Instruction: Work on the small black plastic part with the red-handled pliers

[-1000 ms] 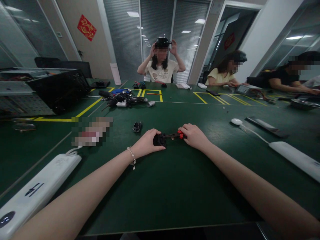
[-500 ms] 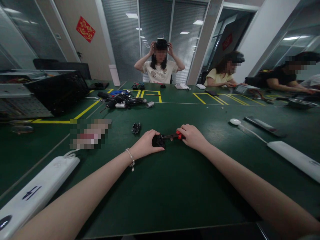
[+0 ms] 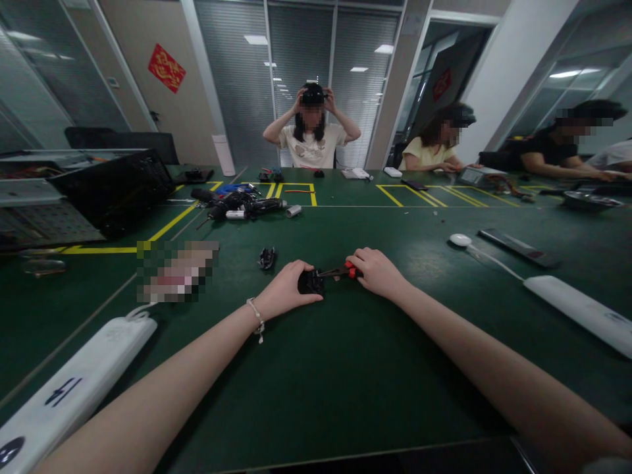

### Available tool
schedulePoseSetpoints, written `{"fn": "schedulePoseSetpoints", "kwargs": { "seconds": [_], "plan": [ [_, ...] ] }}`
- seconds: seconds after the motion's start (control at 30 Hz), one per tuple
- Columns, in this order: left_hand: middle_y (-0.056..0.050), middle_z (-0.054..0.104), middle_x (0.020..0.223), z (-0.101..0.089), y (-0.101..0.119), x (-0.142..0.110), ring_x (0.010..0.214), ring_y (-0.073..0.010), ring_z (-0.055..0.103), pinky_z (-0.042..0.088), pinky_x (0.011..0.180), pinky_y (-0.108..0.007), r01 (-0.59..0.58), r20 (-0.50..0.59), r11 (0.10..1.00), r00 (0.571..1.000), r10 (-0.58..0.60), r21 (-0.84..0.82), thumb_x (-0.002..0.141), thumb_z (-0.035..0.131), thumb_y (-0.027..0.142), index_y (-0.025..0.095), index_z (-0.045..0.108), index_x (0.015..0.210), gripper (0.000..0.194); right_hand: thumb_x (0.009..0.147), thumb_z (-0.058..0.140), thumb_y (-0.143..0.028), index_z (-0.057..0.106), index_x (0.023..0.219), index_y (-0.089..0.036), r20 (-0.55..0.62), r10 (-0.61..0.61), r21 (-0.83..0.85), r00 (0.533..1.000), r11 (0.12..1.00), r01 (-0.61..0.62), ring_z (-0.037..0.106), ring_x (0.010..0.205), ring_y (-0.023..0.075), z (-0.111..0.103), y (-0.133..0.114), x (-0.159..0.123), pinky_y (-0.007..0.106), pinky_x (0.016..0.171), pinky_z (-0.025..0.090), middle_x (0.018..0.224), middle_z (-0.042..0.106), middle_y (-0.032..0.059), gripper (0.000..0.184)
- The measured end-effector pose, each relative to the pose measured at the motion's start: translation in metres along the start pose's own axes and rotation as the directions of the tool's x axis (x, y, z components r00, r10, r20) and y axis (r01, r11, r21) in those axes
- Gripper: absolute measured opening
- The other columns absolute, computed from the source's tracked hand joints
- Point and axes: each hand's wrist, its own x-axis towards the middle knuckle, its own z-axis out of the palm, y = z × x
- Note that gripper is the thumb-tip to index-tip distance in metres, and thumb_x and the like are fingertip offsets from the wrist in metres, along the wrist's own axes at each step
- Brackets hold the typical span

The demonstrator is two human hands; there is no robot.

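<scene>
My left hand is closed round a small black plastic part, thumb at its near side and fingers at its far side. My right hand grips red-handled pliers. Their long dark jaws point left and reach the black part; whether they pinch anything on it is too small to tell. Another small black part lies on the green tabletop, beyond and left of my left hand.
White power strips lie at left and right. A white mouse-shaped object and a dark flat bar lie right. Tangled cables sit farther back, beside an opened computer case. People sit across the table.
The whole view has shifted slightly. Both hands keep their holds, and the plier jaws stay at the black part with little visible movement.
</scene>
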Motion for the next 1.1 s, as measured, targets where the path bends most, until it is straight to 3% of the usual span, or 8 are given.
{"fn": "schedulePoseSetpoints", "kwargs": {
  "seconds": [0.63,1.1],
  "plan": [
    [-0.006,0.052,0.105,0.0026,-0.0028,0.0007,0.1,-0.023,0.049,0.041,0.085,-0.036,-0.026,-0.014,1.0,1.0,0.026,0.012,0.062,0.064,0.05,0.019,0.047,0.106,0.057,0.064,0.054,-0.012,0.051,0.1,-0.015,-0.022,-0.01,-0.016,1.0,1.0,0.01,0.045,0.083,0.0206,0.0046,0.0013,-0.0006,0.032,0.071,0.036,0.092,0.053,0.0089,0.037],
    [-0.007,0.051,0.106,0.0001,-0.0003,-0.0004,0.098,-0.0244,0.05,0.042,0.082,-0.037,0.023,0.001,0.999,1.0,-0.023,-0.022,0.063,0.063,0.049,0.019,0.047,0.108,0.057,0.064,0.054,-0.012,0.051,0.101,-0.015,-0.023,-0.009,0.003,1.0,1.0,0.009,0.047,0.082,0.0205,0.0046,0.0011,-0.0012,0.033,0.071,0.038,0.092,0.053,0.0091,0.037]
  ]
}}
